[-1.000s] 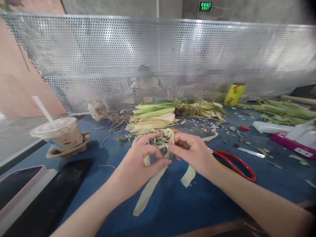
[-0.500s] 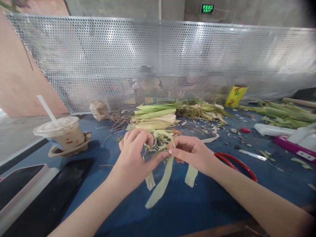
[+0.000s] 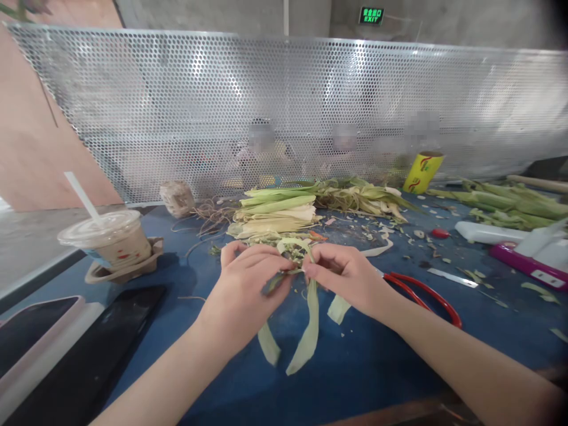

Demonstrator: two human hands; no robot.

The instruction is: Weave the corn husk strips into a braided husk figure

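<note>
Over the near middle of the table, my right hand pinches a pale green corn husk strip whose tail hangs down toward me. The strip's upper part loops over between both hands. My left hand is closed, thumb and fingers pressed together at the strip's other side; its fingertips are partly hidden. Another strip end shows below my left hand, and a short piece lies under my right. Behind the hands rests a stack of corn husks. Red-handled scissors lie by my right wrist.
A drink cup stands in a cardboard holder at left, with dark phones nearer. Brown twine, a yellow tube, a purple-and-white glue gun and a blade lie about. A perforated metal screen closes the back.
My left hand has gone from spread fingers to a closed pinch near the husk strip. The strip's hanging tail has swung to the right. My right hand keeps its pinch.
</note>
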